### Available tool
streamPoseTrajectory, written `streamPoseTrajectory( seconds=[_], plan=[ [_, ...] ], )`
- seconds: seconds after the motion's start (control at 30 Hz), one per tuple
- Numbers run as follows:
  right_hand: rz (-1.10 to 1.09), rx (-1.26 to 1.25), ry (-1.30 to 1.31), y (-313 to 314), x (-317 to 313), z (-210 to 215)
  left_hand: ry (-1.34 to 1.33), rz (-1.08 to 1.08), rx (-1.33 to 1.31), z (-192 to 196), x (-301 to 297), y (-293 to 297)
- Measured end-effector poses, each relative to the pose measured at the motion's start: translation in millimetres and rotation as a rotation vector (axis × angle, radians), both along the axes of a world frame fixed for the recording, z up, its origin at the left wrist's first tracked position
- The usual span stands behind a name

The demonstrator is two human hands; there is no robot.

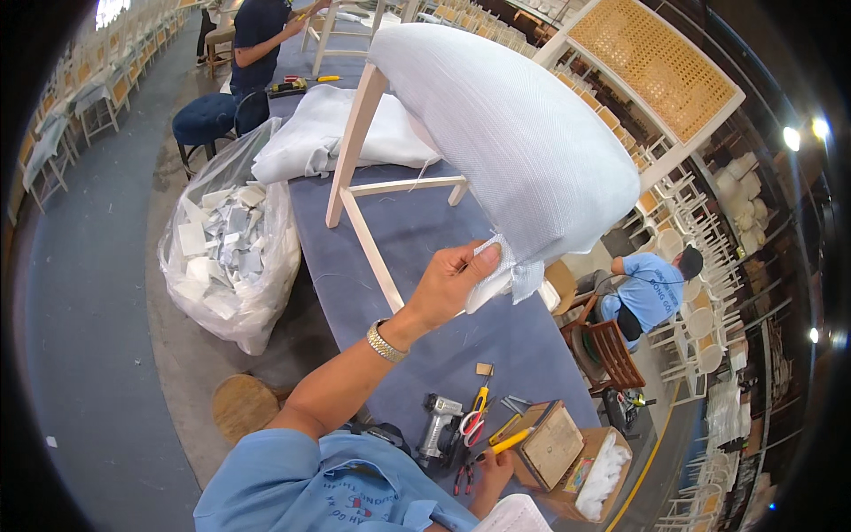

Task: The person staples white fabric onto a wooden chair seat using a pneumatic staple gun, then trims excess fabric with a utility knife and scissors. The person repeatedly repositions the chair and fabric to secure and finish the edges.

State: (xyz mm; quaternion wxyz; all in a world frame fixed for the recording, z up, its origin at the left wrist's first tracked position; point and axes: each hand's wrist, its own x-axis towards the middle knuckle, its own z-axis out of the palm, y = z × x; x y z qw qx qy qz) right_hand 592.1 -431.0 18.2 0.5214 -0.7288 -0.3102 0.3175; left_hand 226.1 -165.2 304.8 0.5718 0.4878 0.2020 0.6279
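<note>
2 grips are at work. Nearest, at the lower centre of the frame, the right grip [494, 477] is closed around a yellow tool [514, 441], with a metal gun [438, 427] and scissors [472, 427] lying just beyond on the blue-grey surface [523, 355].

Farther up, at the centre, the left grip [448, 288] pinches a corner of the pale cover [532, 133] between thumb and fingers. The chair [356, 146] wearing it stands on the surface, filling the upper middle. Its cane backrest [656, 69] points to the upper right and its feet to the lower left; the long axis follows that slant.

The cover lies smooth over the seat, so that part looks done; the pinched corner hangs as a loose flap and seems unfinished. Fastening beneath is hidden, so I cannot tell.

Beyond, at the upper left, 1 co-worker [259, 44] is beside the surface's far end.
</note>
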Motion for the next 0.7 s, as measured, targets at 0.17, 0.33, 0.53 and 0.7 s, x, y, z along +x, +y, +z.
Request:
streamPoseTrajectory(
  seconds=[0.17,0.33,0.53,0.7],
  plan=[
    [0.125,0.523,0.505,47,-81,168,-0.071,0.047,0.043,11,-2,-6],
    [0.461,0.426,0.073,79,-136,310,-0.051,-0.009,0.049,0,4,0],
    [0.750,0.346,-1.011,135,-216,435,0.020,0.063,0.075,1,-8,6],
    [0.810,0.350,-1.515,146,-253,470,-0.003,-0.015,0.064,6,-8,-2]
  ],
)
